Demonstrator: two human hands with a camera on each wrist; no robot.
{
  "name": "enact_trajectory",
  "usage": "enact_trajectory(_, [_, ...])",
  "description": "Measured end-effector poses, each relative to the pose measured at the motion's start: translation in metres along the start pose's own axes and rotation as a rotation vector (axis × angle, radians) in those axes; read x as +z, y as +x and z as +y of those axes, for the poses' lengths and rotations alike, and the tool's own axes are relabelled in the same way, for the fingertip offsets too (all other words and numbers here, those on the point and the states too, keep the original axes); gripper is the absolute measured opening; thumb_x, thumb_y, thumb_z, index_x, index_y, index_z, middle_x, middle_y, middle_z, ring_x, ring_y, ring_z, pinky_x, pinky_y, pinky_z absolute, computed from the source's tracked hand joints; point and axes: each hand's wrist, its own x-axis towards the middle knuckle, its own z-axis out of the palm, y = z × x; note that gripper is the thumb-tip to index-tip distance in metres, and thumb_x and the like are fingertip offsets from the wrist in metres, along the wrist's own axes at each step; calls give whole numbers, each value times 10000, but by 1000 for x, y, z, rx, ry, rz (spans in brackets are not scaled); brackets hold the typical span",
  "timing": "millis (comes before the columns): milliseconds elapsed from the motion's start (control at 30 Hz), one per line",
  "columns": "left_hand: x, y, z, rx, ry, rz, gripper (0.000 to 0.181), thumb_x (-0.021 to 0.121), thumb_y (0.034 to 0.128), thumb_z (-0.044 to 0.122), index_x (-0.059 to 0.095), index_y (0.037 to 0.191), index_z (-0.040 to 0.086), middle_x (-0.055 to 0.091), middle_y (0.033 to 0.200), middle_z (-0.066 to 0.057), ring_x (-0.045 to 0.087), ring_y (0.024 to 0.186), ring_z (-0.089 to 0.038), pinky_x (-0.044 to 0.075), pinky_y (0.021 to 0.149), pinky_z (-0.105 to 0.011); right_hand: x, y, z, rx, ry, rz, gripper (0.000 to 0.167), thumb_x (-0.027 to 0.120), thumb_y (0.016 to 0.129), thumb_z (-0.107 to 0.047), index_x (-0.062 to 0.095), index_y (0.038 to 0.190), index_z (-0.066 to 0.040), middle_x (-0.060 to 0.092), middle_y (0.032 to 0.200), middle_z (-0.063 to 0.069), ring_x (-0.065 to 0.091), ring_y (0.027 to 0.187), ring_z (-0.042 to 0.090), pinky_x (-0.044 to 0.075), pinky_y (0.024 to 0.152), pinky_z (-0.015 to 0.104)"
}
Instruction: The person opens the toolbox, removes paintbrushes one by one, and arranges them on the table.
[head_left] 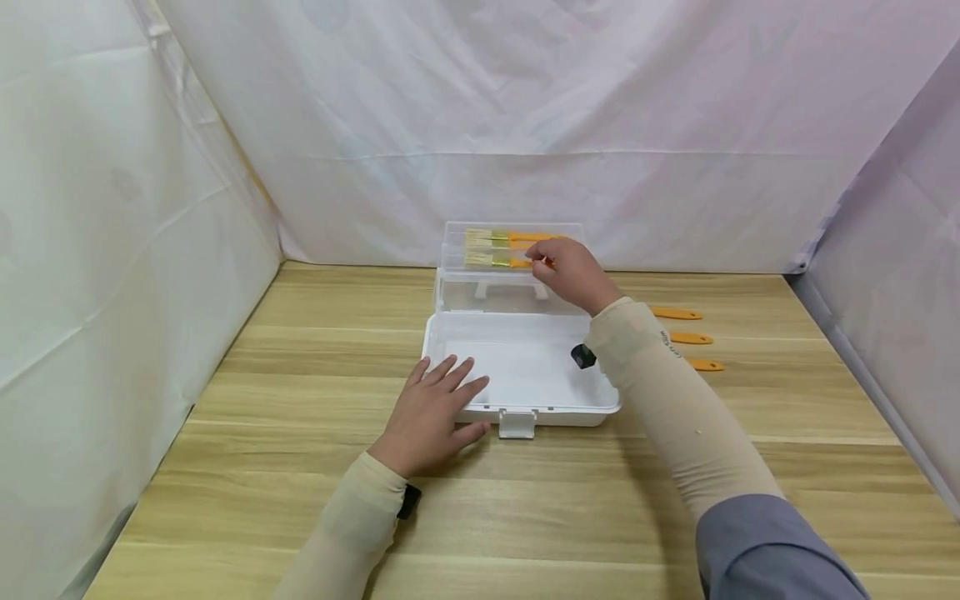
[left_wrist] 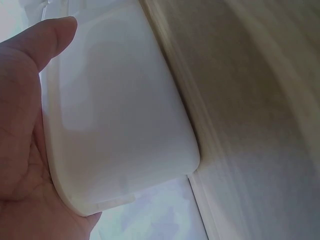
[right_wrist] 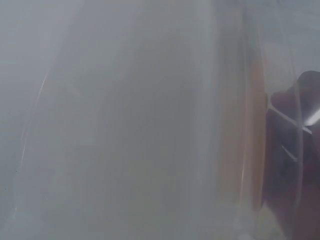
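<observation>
A white plastic box [head_left: 517,367] stands with its clear lid [head_left: 491,292] swung back behind it. Several paintbrushes [head_left: 480,237] with pale bristles and orange handles lie in the clear compartment at the lid's far part. My right hand [head_left: 570,271] pinches the handle of the nearest paintbrush [head_left: 480,259] there; the right wrist view shows dim, blurred fingers [right_wrist: 287,145] through clear plastic. My left hand [head_left: 431,417] rests on the box's front left corner, fingers spread over the rim. Its thumb [left_wrist: 57,37] lies against the outer wall [left_wrist: 117,100].
Three orange handles [head_left: 690,338] lie on the wooden table [head_left: 337,367] right of the box, partly hidden by my right forearm. The box's white latch [head_left: 517,423] hangs at the front. White cloth walls [head_left: 525,108] enclose the table's back and sides.
</observation>
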Motion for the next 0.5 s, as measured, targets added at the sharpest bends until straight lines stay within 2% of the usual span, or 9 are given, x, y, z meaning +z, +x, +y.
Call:
enact_trajectory(133, [0, 0, -1, 0, 15, 2, 603, 655, 903, 524, 588, 1402, 192, 481, 1493, -88, 385, 1409, -314, 204, 1157, -544, 0, -1, 1, -34, 12, 3, 242, 489, 962, -108, 711, 1052, -75, 687, 1107, 67, 508, 749, 234, 427, 753, 366])
enact_trajectory(267, [-1, 0, -1, 1, 10, 5, 602, 659, 901, 520, 592, 1398, 189, 484, 1490, -92, 389, 1406, -318, 207, 1155, -548, 1, -2, 2, -60, -5, -8, 270, 451, 985, -116, 710, 1050, -85, 693, 1116, 57, 442, 623, 240, 411, 733, 355])
enact_trajectory(367, [-1, -1, -1, 2, 3, 6, 602, 663, 899, 519, 595, 1395, 184, 487, 1487, -95, 390, 1405, -321, 205, 1156, -551, 1, -2, 2, -66, -24, -21, 273, 455, 1008, -147, 714, 1070, -86, 690, 1086, 57, 500, 672, 217, 444, 772, 359])
enact_trajectory(500, [-1, -1, 0, 1, 7, 2, 603, 661, 900, 519, 593, 1397, 186, 485, 1489, -93, 386, 1408, -319, 201, 1158, -547, 2, -2, 3, -69, -22, -37, 252, 509, 1021, -210, 718, 1016, -69, 667, 974, 57, 555, 797, 207, 460, 794, 380])
